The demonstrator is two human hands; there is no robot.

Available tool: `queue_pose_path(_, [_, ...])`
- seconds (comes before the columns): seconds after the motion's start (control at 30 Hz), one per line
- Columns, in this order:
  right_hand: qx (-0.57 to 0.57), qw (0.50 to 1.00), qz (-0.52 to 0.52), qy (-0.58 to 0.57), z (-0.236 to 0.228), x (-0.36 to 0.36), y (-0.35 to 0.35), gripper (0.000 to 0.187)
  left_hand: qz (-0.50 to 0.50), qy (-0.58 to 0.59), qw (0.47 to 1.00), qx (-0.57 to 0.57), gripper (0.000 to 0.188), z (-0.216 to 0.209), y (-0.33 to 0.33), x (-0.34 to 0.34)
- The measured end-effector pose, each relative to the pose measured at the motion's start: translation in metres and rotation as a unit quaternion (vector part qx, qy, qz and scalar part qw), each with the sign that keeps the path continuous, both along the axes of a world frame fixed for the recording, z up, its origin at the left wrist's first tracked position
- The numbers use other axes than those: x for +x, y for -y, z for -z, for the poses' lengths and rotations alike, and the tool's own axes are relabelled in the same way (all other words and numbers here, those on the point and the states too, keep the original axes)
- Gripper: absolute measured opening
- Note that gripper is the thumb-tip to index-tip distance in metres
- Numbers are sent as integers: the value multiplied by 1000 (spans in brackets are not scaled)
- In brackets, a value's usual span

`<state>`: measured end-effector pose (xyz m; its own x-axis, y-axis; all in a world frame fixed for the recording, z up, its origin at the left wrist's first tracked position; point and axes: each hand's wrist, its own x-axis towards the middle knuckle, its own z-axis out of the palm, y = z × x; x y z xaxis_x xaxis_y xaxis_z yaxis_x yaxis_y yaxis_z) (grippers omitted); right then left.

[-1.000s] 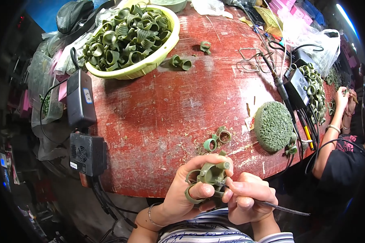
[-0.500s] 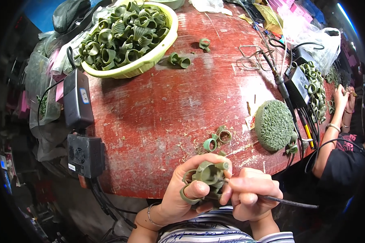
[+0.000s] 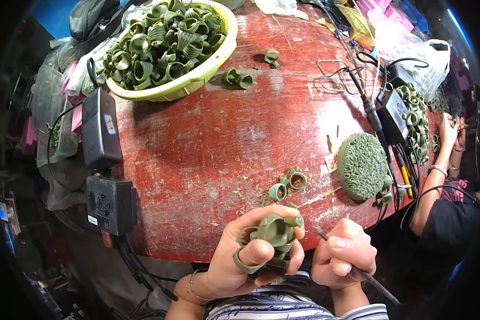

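My left hand (image 3: 230, 262) is closed around a cluster of green wax rings (image 3: 274, 230) just above the table's near edge. A cup-shaped hollow on one ring faces up, and the thumb is hooked through another ring loop. My right hand (image 3: 345, 255) grips a slim dark carving tool (image 3: 377, 286) like a pen. The tool's tip points up and left, a little apart from the rings. Two loose green rings (image 3: 277, 190) lie on the table beyond my left hand, among small wax shavings.
A yellow-green basket (image 3: 197, 82) heaped with green rings stands far left on the red table (image 3: 213, 144). A round green textured pad (image 3: 362, 166) sits at right, beside cables and a black box (image 3: 393, 116). Two black power units (image 3: 110, 205) line the left edge. Another person's arm (image 3: 434, 176) is at far right.
My right hand has drawn back to the right, and the tool's tip has come away from the rings. My left hand stays nearly in place, still holding them.
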<state>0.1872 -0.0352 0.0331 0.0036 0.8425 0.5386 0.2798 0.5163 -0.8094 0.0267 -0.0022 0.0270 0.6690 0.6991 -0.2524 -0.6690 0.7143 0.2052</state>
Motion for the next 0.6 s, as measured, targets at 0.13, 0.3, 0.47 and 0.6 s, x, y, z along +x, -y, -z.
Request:
queue_pose_path(0.13, [-32,999,-27,1,-3,-1,0,30,-61,-58,994,72,42,1,-1,1])
queue_pose_path(0.3, [-28,998,-62,-15,-5,2,-2,28,-95,-154,966,186,41,4,-2,5])
queue_pose_path(0.47, [-3,1000,-5,-8,2,-7,-6,22,-102,-273,933,211,47,4,-2,2])
queue_pose_path(0.6, [6,999,-11,-32,1,-5,-1,23,-105,-298,919,234,47,3,-2,4])
